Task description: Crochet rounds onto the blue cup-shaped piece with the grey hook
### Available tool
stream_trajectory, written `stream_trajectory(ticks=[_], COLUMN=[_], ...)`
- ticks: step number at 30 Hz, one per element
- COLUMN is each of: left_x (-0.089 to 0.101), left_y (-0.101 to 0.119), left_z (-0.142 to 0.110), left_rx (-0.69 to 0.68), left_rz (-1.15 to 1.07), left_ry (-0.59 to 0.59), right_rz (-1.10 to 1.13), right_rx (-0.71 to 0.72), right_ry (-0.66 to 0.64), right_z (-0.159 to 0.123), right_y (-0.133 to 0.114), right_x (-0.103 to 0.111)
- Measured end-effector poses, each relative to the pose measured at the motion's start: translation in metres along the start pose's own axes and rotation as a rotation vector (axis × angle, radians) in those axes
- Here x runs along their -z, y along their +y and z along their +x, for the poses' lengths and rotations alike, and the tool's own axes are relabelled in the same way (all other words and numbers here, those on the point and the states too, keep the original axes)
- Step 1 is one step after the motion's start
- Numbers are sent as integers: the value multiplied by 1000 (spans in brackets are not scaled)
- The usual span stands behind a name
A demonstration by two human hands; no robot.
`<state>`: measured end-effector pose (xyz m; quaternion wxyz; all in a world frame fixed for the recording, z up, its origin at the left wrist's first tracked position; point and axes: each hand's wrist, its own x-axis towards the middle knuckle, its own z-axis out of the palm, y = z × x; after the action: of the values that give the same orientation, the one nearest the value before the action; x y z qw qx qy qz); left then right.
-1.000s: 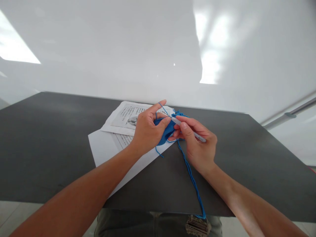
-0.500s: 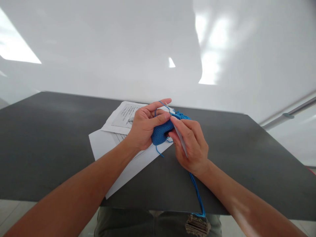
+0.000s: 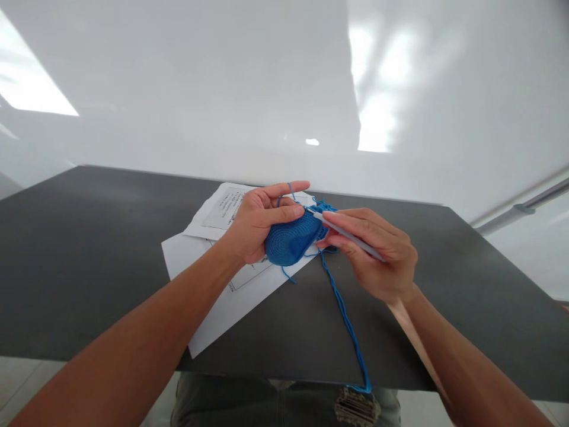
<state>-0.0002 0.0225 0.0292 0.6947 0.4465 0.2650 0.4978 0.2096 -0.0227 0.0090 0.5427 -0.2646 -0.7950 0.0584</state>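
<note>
And the right hand [image 3: 377, 255] has swung outward, pinching the pale hook [image 3: 351, 235], whose shaft now slants right, its tip at the blue knitting's [image 3: 288, 242] upper edge, and more stitched side shows! The left hand [image 3: 255, 222] pinches the knitting, index finger extended, a yarn loop [image 3: 292, 191] around it. The knitting's over the papers [image 3: 178, 258], on the grey desk [image 3: 89, 267]; a yarn tail [image 3: 341, 305] runs bodyward from it. Beyond it, the white wall [image 3: 222, 89] gleams, with a rail [image 3: 549, 193] well to its right.
</note>
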Motion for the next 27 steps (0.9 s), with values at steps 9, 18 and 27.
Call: stream_trajectory(ticks=[9,18,27], left_x=[5,12,14], left_y=[3,9,13], left_z=[4,5,5], left_rx=[64,107,124], left_rz=[80,181,232], left_ry=[-16,-115,-188], right_rz=[36,22,165], right_rx=[-25,6,-110], right_ry=[-43,-97,-80], right_z=[5,9,9], right_y=[4,3,0], right_x=[18,29,32])
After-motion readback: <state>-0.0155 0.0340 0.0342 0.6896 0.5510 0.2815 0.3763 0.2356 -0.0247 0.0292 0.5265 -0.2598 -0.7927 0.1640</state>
